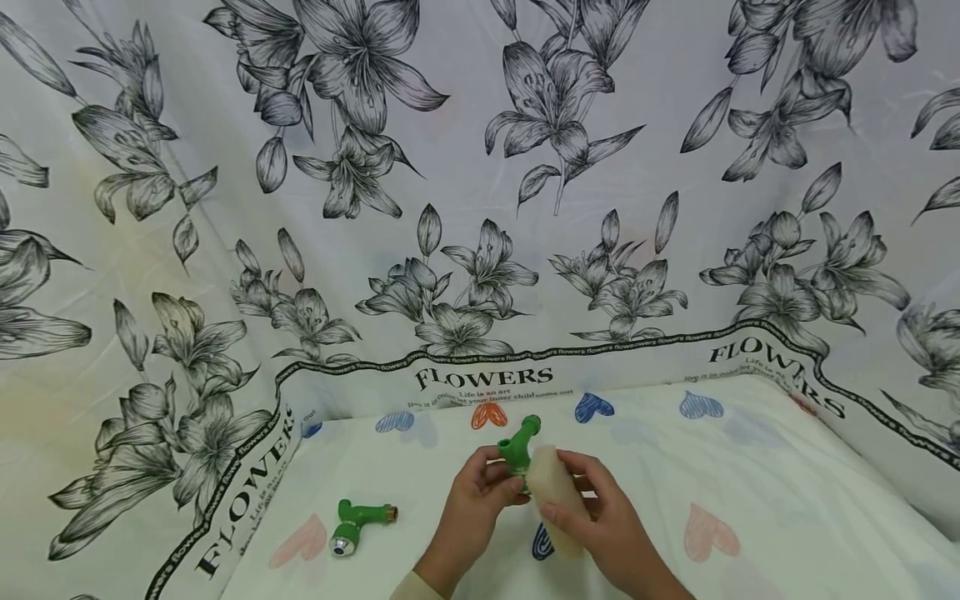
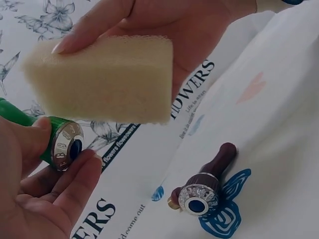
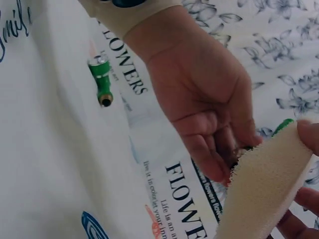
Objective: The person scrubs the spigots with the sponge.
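My left hand (image 1: 468,517) holds a green tap (image 1: 516,452) by its lower body, thumb and fingers around it. A chrome ring with a dark centre (image 2: 68,145) faces out from its end in the left wrist view. With thumb on one side and fingers on the other, my right hand (image 1: 618,529) grips a cream sponge block (image 1: 555,492). The sponge is right beside the tap and overlaps it in the right wrist view. Another green tap (image 1: 352,525), with a chrome end and a brass threaded outlet, lies on the cloth to the left.
In the left wrist view a dark maroon tap (image 2: 207,181) lies on the cloth beside a blue heart print. White cloth (image 1: 637,467) with coloured hearts covers the surface. A white curtain (image 1: 465,183) with black flower prints hangs behind and at the sides.
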The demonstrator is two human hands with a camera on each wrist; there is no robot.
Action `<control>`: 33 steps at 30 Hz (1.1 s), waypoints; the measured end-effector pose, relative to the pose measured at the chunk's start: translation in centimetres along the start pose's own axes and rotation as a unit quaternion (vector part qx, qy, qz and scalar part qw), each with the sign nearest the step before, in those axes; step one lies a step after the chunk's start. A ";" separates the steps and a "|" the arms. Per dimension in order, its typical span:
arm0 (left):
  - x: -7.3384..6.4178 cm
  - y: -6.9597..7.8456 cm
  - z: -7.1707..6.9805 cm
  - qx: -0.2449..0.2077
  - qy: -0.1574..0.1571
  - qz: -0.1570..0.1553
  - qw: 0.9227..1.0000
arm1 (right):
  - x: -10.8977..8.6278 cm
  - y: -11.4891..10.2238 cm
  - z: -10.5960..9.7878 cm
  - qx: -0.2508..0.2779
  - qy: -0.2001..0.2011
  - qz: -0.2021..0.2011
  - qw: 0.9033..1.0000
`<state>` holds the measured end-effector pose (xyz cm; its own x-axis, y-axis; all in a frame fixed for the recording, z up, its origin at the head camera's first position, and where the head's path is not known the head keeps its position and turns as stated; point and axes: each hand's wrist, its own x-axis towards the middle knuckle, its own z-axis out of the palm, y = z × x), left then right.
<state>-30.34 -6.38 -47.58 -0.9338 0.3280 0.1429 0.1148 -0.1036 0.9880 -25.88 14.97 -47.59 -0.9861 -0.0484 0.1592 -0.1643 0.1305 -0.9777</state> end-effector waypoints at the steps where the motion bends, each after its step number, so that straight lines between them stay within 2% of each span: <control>1: 0.0 0.0 0.0 -0.004 0.004 -0.001 1.000 | 0.0 0.1 0.1 0.000 -0.007 0.003 1.000; 5: -0.1 -0.1 0.2 -0.007 0.016 -0.007 1.000 | -0.2 0.3 0.4 -0.008 -0.032 -0.002 0.999; 11: -0.3 0.0 0.4 -0.002 0.026 -0.001 1.000 | -0.1 0.2 0.8 -0.017 -0.032 -0.016 0.999; 20: -0.9 0.5 0.3 -0.020 -0.019 -0.009 1.000 | 0.9 1.2 -0.1 0.005 0.002 0.002 1.000; 26: -1.0 0.5 0.2 -0.020 -0.032 -0.017 0.999 | 1.2 1.8 -0.4 0.014 0.005 0.018 1.000; 33: -0.7 0.2 -0.1 -0.020 0.001 -0.013 1.000 | 0.6 1.1 0.1 0.029 -0.039 0.026 0.998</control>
<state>-29.71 -6.67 -47.48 -0.9372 0.3286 0.1170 0.0771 -0.1320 0.9882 -26.70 14.97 -48.56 -0.9876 -0.1209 0.1000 -0.1098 0.0770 -0.9910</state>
